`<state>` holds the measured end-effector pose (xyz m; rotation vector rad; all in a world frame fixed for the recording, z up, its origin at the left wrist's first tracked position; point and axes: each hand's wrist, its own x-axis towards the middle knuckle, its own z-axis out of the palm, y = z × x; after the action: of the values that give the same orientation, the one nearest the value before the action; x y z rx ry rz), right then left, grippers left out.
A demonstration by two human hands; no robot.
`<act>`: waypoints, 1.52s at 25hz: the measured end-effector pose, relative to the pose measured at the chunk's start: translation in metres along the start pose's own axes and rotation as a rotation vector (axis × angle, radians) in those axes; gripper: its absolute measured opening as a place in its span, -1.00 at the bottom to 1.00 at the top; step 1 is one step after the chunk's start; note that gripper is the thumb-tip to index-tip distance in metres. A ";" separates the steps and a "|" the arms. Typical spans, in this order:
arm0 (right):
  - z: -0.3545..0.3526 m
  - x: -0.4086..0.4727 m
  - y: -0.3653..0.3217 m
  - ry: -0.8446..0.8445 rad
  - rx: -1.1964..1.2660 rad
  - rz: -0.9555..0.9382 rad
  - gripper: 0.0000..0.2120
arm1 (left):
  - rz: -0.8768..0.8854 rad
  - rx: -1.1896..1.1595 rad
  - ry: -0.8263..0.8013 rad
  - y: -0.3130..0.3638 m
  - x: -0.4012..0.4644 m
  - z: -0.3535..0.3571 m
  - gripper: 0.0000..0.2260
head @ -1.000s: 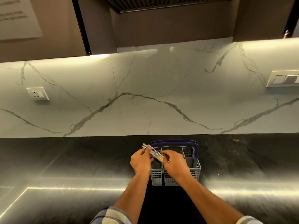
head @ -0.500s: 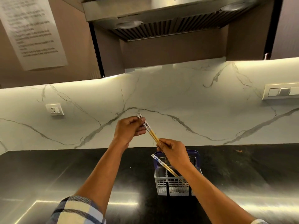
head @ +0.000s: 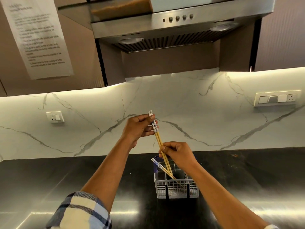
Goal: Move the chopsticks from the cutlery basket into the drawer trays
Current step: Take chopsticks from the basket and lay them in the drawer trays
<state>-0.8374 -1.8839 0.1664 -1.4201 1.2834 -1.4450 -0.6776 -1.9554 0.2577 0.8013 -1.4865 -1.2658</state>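
A pair of wooden chopsticks (head: 158,140) with blue-and-white patterned tops is held up in front of the wall. My left hand (head: 138,128) grips the patterned upper end. My right hand (head: 178,154) pinches the lower shafts just above the basket. Their tips still reach down into the grey plastic cutlery basket (head: 176,187), which stands on the dark countertop and has a purple handle. Another pair of chopsticks (head: 160,167) leans in the basket, its patterned end sticking out to the left. No drawer or tray is in view.
The dark, glossy countertop (head: 66,187) runs left and right of the basket. Behind it is a white marble backsplash with a socket (head: 55,116) on the left and a switch panel (head: 277,98) on the right. A steel range hood (head: 173,27) hangs overhead.
Both hands have lifted a pair of chopsticks up out of the basket, the left hand rising highest. The view has tilted upward, and the range hood now shows.
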 end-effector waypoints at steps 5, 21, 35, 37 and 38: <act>-0.008 -0.028 0.023 -0.080 0.029 0.122 -0.90 | -0.048 0.009 -0.050 -0.026 -0.019 0.008 -0.92; 0.007 -0.269 0.226 -0.199 -0.147 0.746 -0.86 | -0.670 -0.054 -0.259 -0.279 -0.234 0.040 -0.80; 0.053 -0.328 0.283 -0.014 -0.476 0.862 -0.87 | -0.786 0.305 -0.181 -0.361 -0.289 0.017 -0.84; 0.060 -0.325 0.285 -0.008 -0.572 0.884 -0.86 | -0.779 0.450 -0.119 -0.373 -0.292 0.014 -0.87; 0.063 -0.323 0.287 -0.014 -0.627 0.900 -0.85 | -0.774 0.514 -0.105 -0.379 -0.292 0.013 -0.88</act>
<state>-0.7754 -1.6526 -0.1988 -0.9390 2.1013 -0.4365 -0.6452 -1.7723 -0.1834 1.7963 -1.6766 -1.4930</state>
